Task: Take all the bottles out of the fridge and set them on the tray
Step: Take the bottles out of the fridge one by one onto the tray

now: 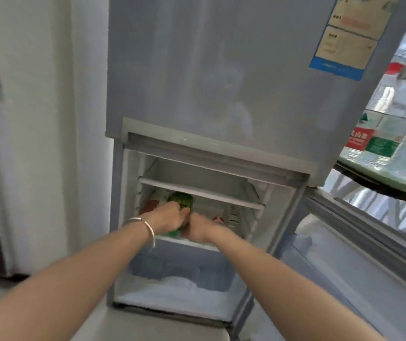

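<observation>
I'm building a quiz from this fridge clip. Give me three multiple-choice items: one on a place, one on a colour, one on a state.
1. Where do both hands reach?
A. the upper compartment
B. the lower compartment, under its shelf
C. the table at right

2. What colour is the bottle between the hands?
A. green
B. blue
C. orange

3. How does the lower fridge door stand?
A. shut
B. removed
C. swung open to the right

Key: 1 B, the left hand and right hand meet below the shelf; 2 A, the bottle shows green; 3 C, the lower door hangs open at right.
</observation>
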The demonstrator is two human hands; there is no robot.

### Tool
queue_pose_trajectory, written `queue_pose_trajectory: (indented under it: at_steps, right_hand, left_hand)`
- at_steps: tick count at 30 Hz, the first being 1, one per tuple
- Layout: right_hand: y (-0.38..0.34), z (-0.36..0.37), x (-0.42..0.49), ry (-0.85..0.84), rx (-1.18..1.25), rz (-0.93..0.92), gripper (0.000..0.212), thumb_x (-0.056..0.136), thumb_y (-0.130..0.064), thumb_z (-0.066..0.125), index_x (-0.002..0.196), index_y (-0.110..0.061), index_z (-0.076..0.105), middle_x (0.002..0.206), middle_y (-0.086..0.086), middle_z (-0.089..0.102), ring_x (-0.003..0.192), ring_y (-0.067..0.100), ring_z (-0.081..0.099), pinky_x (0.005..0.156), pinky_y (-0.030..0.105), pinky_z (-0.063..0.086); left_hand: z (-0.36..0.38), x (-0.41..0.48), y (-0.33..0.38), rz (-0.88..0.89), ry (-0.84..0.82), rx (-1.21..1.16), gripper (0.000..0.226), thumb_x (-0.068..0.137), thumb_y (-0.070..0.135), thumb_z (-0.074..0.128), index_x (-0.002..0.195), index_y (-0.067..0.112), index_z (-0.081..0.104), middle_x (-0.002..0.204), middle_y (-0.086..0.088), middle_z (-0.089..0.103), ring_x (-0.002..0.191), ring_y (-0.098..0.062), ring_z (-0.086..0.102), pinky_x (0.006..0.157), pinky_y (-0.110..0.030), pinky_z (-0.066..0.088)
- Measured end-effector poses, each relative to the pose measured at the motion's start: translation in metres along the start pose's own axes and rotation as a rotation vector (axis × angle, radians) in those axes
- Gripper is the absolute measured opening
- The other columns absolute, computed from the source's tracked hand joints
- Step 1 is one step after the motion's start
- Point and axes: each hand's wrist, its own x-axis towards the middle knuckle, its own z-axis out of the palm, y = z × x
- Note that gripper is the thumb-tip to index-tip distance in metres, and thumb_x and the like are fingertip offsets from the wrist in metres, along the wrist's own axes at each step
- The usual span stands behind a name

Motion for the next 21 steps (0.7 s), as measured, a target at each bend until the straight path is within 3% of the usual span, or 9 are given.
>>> queue_pose_trajectory:
  at_steps: [3,5,7,9,14,17,18,21]
  right_hand:
    - [-0.008,0.027,0.040,-0.030,0.042,-0.014,0.039,0.090,-0.021,0.058,0.126,-0.005,0.056,0.123,0.018,0.063,0.112,0.034,0.061,0.075,0.030,0.044]
    - [-0.011,0.043,0.067,-0.050,0.070,-0.012,0.051,0.089,-0.020,0.060,0.136,-0.007,0.047,0.133,0.017,0.056,0.120,0.034,0.056,0.093,0.033,0.049]
    - [-0.010,0.056,0.086,-0.033,0.055,-0.020,0.065,0.087,-0.023,0.062,0.146,-0.015,0.035,0.144,0.016,0.045,0.129,0.034,0.047,0.106,0.039,0.042]
    - [-0.007,0.065,0.101,0.012,0.017,-0.039,0.078,0.085,-0.025,0.064,0.152,-0.023,0.022,0.155,0.013,0.027,0.140,0.035,0.032,0.115,0.044,0.030]
    - [0.006,0.080,0.122,0.099,-0.057,-0.094,0.085,0.084,-0.024,0.064,0.153,-0.024,0.014,0.162,0.011,0.007,0.148,0.032,0.012,0.119,0.048,0.014]
    - [0.014,0.087,0.126,0.105,-0.038,-0.090,0.087,0.085,-0.024,0.063,0.154,-0.025,0.010,0.163,0.011,0.001,0.150,0.032,0.005,0.121,0.048,0.008]
    - [0.016,0.088,0.125,0.103,-0.025,-0.083,0.087,0.085,-0.024,0.063,0.154,-0.024,0.010,0.163,0.011,0.000,0.150,0.032,0.003,0.121,0.048,0.007]
    - [0.022,0.090,0.119,0.099,0.015,-0.043,0.085,0.085,-0.023,0.061,0.154,-0.023,0.011,0.163,0.011,-0.001,0.150,0.031,0.001,0.121,0.047,0.009]
  left_hand:
    - [0.006,0.026,-0.048,-0.114,0.119,0.023,0.042,0.097,0.031,0.040,0.126,0.004,0.056,0.126,-0.017,0.061,0.116,-0.034,0.058,0.094,-0.036,0.046]
    - [0.011,0.043,-0.070,-0.158,0.149,0.051,0.037,0.093,0.028,0.047,0.122,0.008,0.059,0.121,-0.015,0.066,0.108,-0.031,0.063,0.084,-0.032,0.048]
    - [0.017,0.057,-0.083,-0.219,0.185,0.036,0.035,0.091,0.027,0.052,0.120,0.009,0.058,0.115,-0.013,0.068,0.099,-0.027,0.066,0.078,-0.030,0.049]
    - [0.025,0.071,-0.093,-0.334,0.215,-0.026,0.041,0.090,0.030,0.055,0.126,0.010,0.053,0.116,-0.011,0.067,0.100,-0.026,0.065,0.083,-0.030,0.050]
    - [0.058,0.094,-0.110,-0.444,0.208,-0.190,0.043,0.091,0.027,0.058,0.126,0.002,0.055,0.127,-0.014,0.062,0.116,-0.029,0.059,0.097,-0.032,0.048]
    - [0.074,0.105,-0.117,-0.517,0.241,-0.296,0.066,0.079,0.033,0.073,0.130,0.001,0.046,0.130,-0.016,0.054,0.116,-0.028,0.057,0.099,-0.032,0.047]
    - [0.076,0.107,-0.118,-0.547,0.239,-0.328,0.071,0.075,0.034,0.078,0.129,0.002,0.045,0.126,-0.015,0.054,0.112,-0.028,0.057,0.097,-0.032,0.049]
    - [0.075,0.107,-0.115,-0.575,0.234,-0.506,0.047,0.083,0.026,0.072,0.118,0.002,0.052,0.105,-0.013,0.057,0.091,-0.026,0.058,0.091,-0.038,0.054]
